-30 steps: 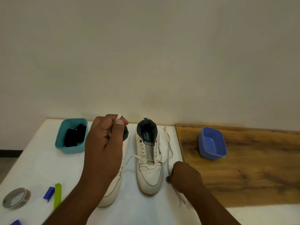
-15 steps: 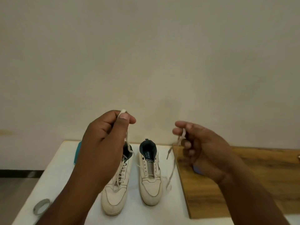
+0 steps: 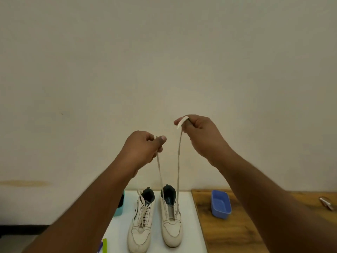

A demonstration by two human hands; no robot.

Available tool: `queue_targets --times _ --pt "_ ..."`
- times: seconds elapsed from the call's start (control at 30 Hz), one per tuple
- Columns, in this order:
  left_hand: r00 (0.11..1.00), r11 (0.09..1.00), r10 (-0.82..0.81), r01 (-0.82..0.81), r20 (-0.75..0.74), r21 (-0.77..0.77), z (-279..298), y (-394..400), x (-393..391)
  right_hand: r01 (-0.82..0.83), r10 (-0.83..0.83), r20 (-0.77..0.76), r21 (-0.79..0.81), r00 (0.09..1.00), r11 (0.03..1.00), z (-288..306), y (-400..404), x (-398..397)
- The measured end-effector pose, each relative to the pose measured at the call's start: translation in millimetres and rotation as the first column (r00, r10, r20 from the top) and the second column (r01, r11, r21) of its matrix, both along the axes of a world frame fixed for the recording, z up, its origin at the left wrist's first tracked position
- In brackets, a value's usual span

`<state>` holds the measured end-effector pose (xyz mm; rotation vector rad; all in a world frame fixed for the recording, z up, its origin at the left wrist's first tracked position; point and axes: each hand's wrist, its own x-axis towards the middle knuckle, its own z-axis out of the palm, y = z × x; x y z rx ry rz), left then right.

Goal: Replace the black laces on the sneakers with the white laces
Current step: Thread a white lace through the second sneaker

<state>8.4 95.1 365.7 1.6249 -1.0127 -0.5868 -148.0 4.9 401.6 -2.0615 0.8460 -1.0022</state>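
Note:
Two white sneakers stand side by side on the white table (image 3: 189,240). The left sneaker (image 3: 140,229) is laced in white. The right sneaker (image 3: 171,225) has a white lace (image 3: 178,167) threaded only through its lowest eyelets. Both ends of that lace rise taut and high above the shoe. My left hand (image 3: 144,150) pinches the left end. Higher up, my right hand (image 3: 198,136) pinches the right end, whose tip pokes out beside the thumb.
A blue tub (image 3: 220,205) sits on the wooden surface (image 3: 237,234) to the right. A teal tub (image 3: 120,207) is mostly hidden behind my left forearm. A green strip (image 3: 104,245) lies at the table's front left. A small metallic object (image 3: 327,202) lies far right.
Both hands have risen well above the shoes, drawing the two lace ends up taut. My right hand went from the table beside the right sneaker to above my left. The view tilted upward.

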Motion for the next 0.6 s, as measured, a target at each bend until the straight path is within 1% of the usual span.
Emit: queue_targets --times 0.03,0.07,0.1,0.17,0.2,0.23,0.27,0.33,0.37,0.4,0.43,0.47,0.5,0.53,0.57,0.6 --pt "0.999 1.000 0.030 -0.030 -0.034 0.003 1.4 3.5 -1.3 -0.008 0.008 -0.020 -0.014 1.000 1.000 0.4 4.0 0.1" --pt "0.995 0.998 0.056 -0.056 -0.078 0.005 0.9 6.7 -3.4 -0.011 0.011 -0.005 -0.005 1.000 1.000 -0.7 7.4 0.7" --pt "0.992 0.996 0.086 -0.086 -0.096 0.004 2.4 9.3 -5.7 -0.015 0.013 0.056 0.031 0.998 0.999 0.1 10.2 1.2" --pt "0.986 0.992 0.123 -0.126 -0.112 -0.019 5.4 12.4 -10.1 -0.057 0.020 0.199 0.180 0.980 0.982 2.0 14.5 2.2" --pt "0.981 0.993 0.101 -0.110 -0.168 -0.045 9.5 13.7 -12.9 -0.082 0.021 0.246 0.242 0.969 0.967 3.1 16.1 1.7" --pt "0.961 0.995 0.044 -0.067 -0.273 -0.074 13.6 14.5 -15.7 -0.095 0.024 0.255 0.274 0.967 0.957 2.4 16.3 1.4" --pt "0.919 0.995 -0.035 -0.006 -0.394 -0.102 18.4 15.1 -18.7 -0.094 0.029 0.230 0.275 0.973 0.957 1.3 16.8 0.3" --pt "0.781 0.978 -0.197 0.118 -0.593 -0.170 25.3 16.9 -22.1 -0.088 0.059 0.140 0.212 0.988 0.973 -2.2 19.0 0.1" --pt "0.716 0.965 -0.259 0.164 -0.649 -0.204 28.0 17.5 -22.4 -0.094 0.074 0.121 0.168 0.990 0.981 -3.6 19.5 -0.4" --pt "0.674 0.953 -0.303 0.199 -0.674 -0.230 29.1 18.7 -21.7 -0.103 0.086 0.129 0.128 0.988 0.986 -5.2 19.5 -1.1" --pt "0.666 0.942 -0.336 0.229 -0.666 -0.247 30.6 18.7 -21.2 -0.103 0.089 0.146 0.092 0.985 0.990 -4.9 18.4 -2.3" --pt "0.705 0.937 -0.349 0.251 -0.617 -0.243 30.3 18.8 -20.4 -0.099 0.087 0.163 0.067 0.983 0.993 -4.4 16.9 -3.8" --pt "0.781 0.940 -0.339 0.261 -0.524 -0.219 29.6 18.6 -20.6 -0.097 0.086 0.180 0.054 0.980 0.994 -4.0 15.0 -4.9" --pt "0.871 0.952 -0.300 0.245 -0.390 -0.186 28.7 18.1 -21.1 -0.103 0.092 0.198 0.045 0.976 0.994 -3.2 12.7 -6.2" --pt "0.938 0.965 -0.241 0.204 -0.248 -0.166 26.5 16.7 -21.5 -0.115 0.104 0.220 0.037 0.970 0.993 -3.0 11.1 -7.0" --pt "0.977 0.974 -0.174 0.152 -0.121 -0.170 24.3 14.9 -22.1 -0.118 0.108 0.240 0.026 0.965 0.993 -3.3 9.1 -6.9"
